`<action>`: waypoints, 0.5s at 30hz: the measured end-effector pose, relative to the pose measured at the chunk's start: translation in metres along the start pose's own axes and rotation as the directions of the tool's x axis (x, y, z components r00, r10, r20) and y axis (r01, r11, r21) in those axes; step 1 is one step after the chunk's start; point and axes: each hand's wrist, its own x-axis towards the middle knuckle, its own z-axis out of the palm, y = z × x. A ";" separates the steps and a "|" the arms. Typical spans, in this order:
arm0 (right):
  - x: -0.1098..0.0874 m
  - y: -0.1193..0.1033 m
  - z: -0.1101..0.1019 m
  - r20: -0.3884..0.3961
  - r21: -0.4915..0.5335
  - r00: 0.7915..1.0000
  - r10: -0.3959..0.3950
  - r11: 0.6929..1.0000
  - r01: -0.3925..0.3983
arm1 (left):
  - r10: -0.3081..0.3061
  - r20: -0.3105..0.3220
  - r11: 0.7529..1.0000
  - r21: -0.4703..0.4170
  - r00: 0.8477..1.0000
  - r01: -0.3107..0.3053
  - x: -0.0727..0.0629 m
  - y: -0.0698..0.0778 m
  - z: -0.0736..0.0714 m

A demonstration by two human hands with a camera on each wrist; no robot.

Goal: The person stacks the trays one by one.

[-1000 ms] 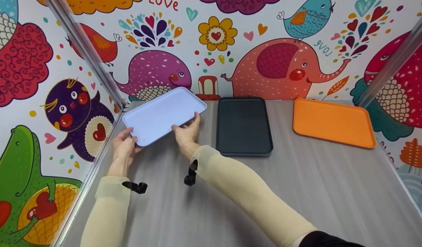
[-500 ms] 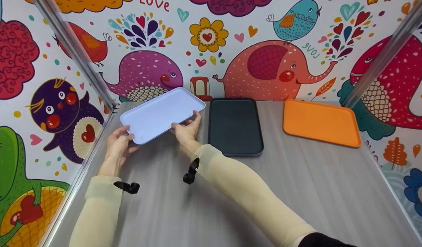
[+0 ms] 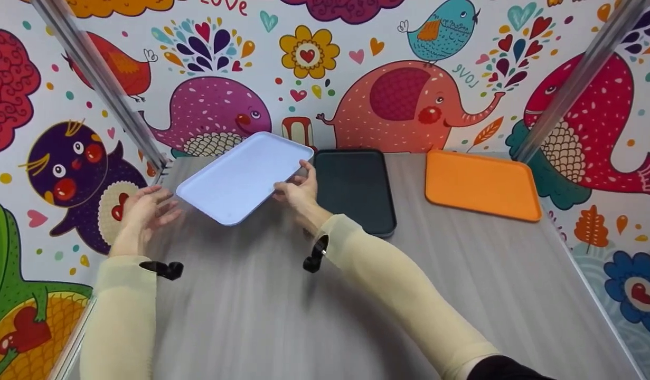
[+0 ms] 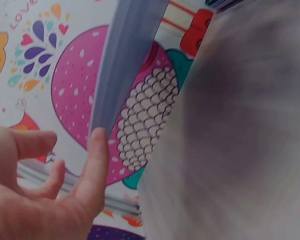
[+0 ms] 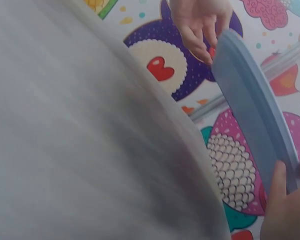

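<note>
A pale lavender tray is held up above the table, tilted, its near corner pointing toward me. My right hand grips its right edge, thumb on the near rim and fingers about the side. In the right wrist view the tray shows its underside and rim. Apart from the tray, left of its left corner, my left hand has its fingers loosely spread and holds nothing. A black tray lies flat just right of my right hand, partly hidden by it.
An orange tray lies at the back right, set slightly askew. The grey table ends at a printed wall behind and at metal posts on the sides.
My left hand has let go of the lavender tray and moved left. The tray has turned with its near corner toward me, still in my right hand. The head view has shifted right.
</note>
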 end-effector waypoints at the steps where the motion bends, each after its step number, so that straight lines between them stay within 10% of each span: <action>1: 0.002 -0.002 -0.004 0.019 0.001 1.000 0.004 1.000 -0.004 | -0.001 0.015 1.000 0.027 1.000 0.000 0.001 0.002 -0.003; 8: 0.013 -0.013 -0.029 0.161 -0.046 0.986 0.038 0.998 -0.031 | 0.015 0.236 0.948 0.306 0.972 -0.089 0.019 -0.006 -0.007; 15: 0.019 -0.019 -0.046 0.295 -0.058 0.953 0.063 0.997 -0.048 | 0.020 0.434 0.958 0.249 0.901 -0.141 0.026 -0.012 0.004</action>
